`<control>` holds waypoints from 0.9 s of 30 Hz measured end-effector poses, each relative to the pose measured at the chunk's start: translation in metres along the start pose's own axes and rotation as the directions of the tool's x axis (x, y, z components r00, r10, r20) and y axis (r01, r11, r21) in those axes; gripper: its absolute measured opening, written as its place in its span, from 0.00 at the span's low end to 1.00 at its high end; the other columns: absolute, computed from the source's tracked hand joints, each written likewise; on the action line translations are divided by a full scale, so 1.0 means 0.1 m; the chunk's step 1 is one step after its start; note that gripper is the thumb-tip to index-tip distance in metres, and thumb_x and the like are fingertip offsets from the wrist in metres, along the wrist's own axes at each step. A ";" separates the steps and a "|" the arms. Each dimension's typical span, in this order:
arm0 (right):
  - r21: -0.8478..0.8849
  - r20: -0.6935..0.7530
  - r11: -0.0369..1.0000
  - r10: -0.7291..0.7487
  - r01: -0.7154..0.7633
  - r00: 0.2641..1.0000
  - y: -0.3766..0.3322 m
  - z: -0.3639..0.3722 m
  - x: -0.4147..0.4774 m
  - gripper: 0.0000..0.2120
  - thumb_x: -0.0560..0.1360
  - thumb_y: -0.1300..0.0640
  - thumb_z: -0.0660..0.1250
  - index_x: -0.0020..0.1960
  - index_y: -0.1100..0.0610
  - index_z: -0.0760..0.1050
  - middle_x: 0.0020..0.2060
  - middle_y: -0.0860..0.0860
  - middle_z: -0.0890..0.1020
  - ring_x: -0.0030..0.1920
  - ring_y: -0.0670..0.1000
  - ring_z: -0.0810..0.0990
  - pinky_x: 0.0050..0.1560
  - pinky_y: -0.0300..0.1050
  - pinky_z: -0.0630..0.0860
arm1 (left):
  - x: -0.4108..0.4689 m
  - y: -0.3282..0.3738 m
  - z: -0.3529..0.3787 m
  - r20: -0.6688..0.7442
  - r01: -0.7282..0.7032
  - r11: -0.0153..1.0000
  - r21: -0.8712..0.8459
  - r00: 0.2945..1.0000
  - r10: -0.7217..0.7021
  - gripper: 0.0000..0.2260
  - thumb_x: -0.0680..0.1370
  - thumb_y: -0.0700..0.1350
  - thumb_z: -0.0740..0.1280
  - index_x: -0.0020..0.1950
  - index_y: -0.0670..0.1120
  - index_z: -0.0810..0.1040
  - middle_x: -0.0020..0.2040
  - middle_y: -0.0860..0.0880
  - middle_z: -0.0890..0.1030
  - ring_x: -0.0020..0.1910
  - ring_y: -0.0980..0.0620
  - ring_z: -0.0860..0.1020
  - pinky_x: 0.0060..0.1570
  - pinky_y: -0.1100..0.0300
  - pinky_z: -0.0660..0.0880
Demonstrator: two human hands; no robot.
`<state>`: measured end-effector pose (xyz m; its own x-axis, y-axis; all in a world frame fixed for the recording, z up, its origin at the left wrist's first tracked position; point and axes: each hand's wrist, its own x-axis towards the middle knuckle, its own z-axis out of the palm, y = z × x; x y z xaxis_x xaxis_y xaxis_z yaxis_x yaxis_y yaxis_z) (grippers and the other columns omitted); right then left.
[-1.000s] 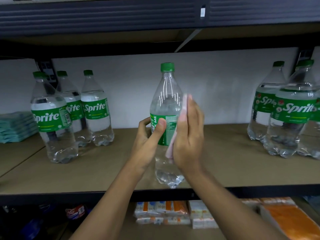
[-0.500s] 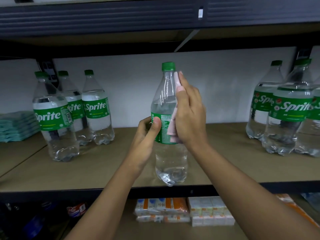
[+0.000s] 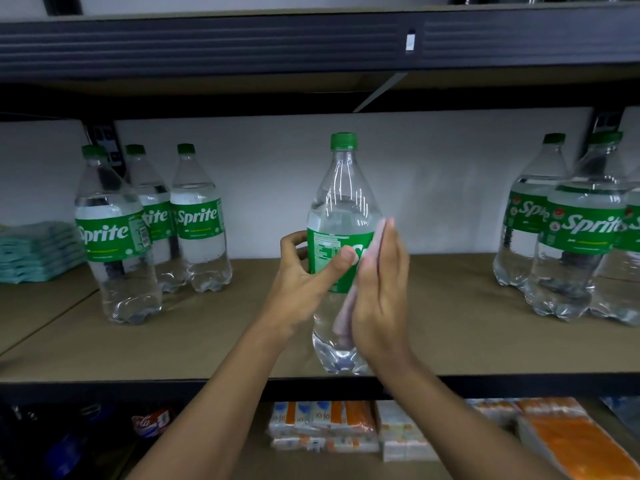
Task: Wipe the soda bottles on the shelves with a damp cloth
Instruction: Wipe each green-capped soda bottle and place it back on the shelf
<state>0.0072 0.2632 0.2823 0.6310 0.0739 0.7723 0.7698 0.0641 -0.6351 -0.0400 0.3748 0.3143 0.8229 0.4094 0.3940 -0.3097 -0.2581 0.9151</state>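
A clear Sprite bottle (image 3: 341, 202) with a green cap and green label is held upright in front of the middle shelf. My left hand (image 3: 304, 282) grips it at the label, thumb across the front. My right hand (image 3: 379, 296) has its fingers straight and presses a pink cloth (image 3: 346, 313) flat against the bottle's right side, from the label down to the lower body. Most of the cloth is hidden behind the palm.
Three Sprite bottles (image 3: 117, 237) stand at the left of the wooden shelf (image 3: 225, 337), several more (image 3: 575, 237) at the right. Folded teal cloths (image 3: 34, 251) lie far left. Packets (image 3: 325, 424) fill the shelf below; a dark shelf beam (image 3: 207, 43) runs overhead.
My right hand with the cloth slid up the bottle's side to the neck, then back down to the label and lower body. The left hand turned the bottle a little.
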 end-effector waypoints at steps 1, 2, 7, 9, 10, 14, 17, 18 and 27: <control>0.013 0.004 1.000 -0.005 0.004 1.000 -0.10 0.00 0.18 0.23 0.88 0.51 0.50 0.82 0.47 0.56 0.76 0.48 0.65 0.75 0.44 0.67 0.75 0.44 0.67 | 0.00 0.00 0.00 0.000 -0.007 1.000 -0.013 1.000 0.007 0.38 0.60 0.73 0.73 0.64 0.59 0.70 0.61 0.57 0.81 0.62 0.59 0.79 0.59 0.61 0.77; 0.026 0.012 1.000 -0.004 0.003 1.000 -0.19 0.00 0.35 0.22 0.88 0.51 0.51 0.81 0.46 0.59 0.74 0.46 0.67 0.73 0.43 0.69 0.74 0.46 0.69 | 0.00 -0.01 0.00 -0.001 -0.009 1.000 -0.022 1.000 0.009 0.38 0.60 0.73 0.73 0.65 0.56 0.72 0.59 0.57 0.82 0.60 0.59 0.80 0.57 0.62 0.77; 0.036 -0.036 0.999 -0.034 0.035 0.999 -0.30 0.02 0.59 0.20 0.87 0.52 0.53 0.78 0.48 0.67 0.72 0.44 0.72 0.72 0.38 0.69 0.71 0.34 0.66 | -0.02 -0.01 -0.02 0.011 0.007 0.998 -0.070 1.000 -0.006 0.26 0.73 0.67 0.71 0.65 0.56 0.75 0.54 0.59 0.85 0.55 0.60 0.83 0.57 0.61 0.77; -0.033 -0.071 0.995 -0.093 0.091 0.993 -0.14 0.07 0.32 0.21 0.88 0.53 0.51 0.80 0.48 0.61 0.76 0.47 0.67 0.77 0.42 0.65 0.74 0.35 0.64 | -0.03 0.01 0.00 -0.001 0.027 0.995 -0.098 1.000 -0.027 0.26 0.70 0.66 0.68 0.65 0.59 0.72 0.52 0.58 0.86 0.53 0.61 0.83 0.57 0.59 0.77; -0.061 -0.078 0.992 -0.111 0.106 0.991 -0.02 0.09 0.14 0.22 0.88 0.52 0.50 0.81 0.47 0.58 0.77 0.48 0.65 0.78 0.45 0.63 0.76 0.39 0.63 | -0.04 0.02 0.01 -0.006 0.032 0.995 -0.093 0.999 -0.032 0.27 0.68 0.67 0.68 0.65 0.59 0.70 0.51 0.58 0.86 0.52 0.63 0.83 0.55 0.60 0.76; -0.060 -0.031 0.998 0.016 -0.018 0.999 0.32 0.09 -0.41 0.23 0.87 0.48 0.47 0.82 0.44 0.51 0.79 0.36 0.59 0.80 0.43 0.57 0.79 0.40 0.58 | -0.03 0.05 0.03 -0.029 0.023 1.000 -0.008 0.999 -0.023 0.35 0.68 0.70 0.71 0.68 0.55 0.67 0.54 0.56 0.85 0.48 0.66 0.83 0.50 0.65 0.75; 0.001 -0.015 0.998 0.069 -0.069 0.997 0.23 0.03 -0.39 0.21 0.88 0.49 0.48 0.80 0.43 0.52 0.74 0.28 0.60 0.76 0.36 0.61 0.72 0.28 0.59 | -0.02 0.02 0.05 -0.040 0.027 0.998 -0.064 0.999 -0.029 0.35 0.68 0.70 0.73 0.66 0.51 0.70 0.55 0.51 0.85 0.49 0.63 0.85 0.46 0.70 0.77; 0.030 -0.021 0.996 0.086 -0.086 0.996 0.14 0.02 -0.29 0.22 0.88 0.50 0.49 0.81 0.44 0.54 0.72 0.31 0.64 0.72 0.34 0.66 0.68 0.26 0.63 | -0.03 0.02 0.06 -0.042 0.023 0.996 -0.090 0.999 -0.027 0.35 0.68 0.68 0.73 0.66 0.50 0.70 0.55 0.50 0.85 0.48 0.63 0.84 0.45 0.71 0.77; 0.076 -0.004 0.997 0.023 -0.023 1.000 -0.36 -0.01 0.63 0.19 0.87 0.53 0.54 0.77 0.48 0.69 0.68 0.40 0.73 0.67 0.30 0.69 0.65 0.25 0.64 | 0.01 -0.10 0.01 -0.039 -0.014 0.986 -0.165 0.999 0.007 0.44 0.61 0.77 0.75 0.66 0.50 0.75 0.64 0.49 0.81 0.66 0.50 0.79 0.70 0.44 0.73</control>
<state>0.0192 0.2648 0.3537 0.6490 0.0710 0.7575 0.7457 0.1377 -0.6519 -0.0352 0.3769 0.3055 0.8012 0.4416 0.4038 -0.3954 -0.1157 0.9112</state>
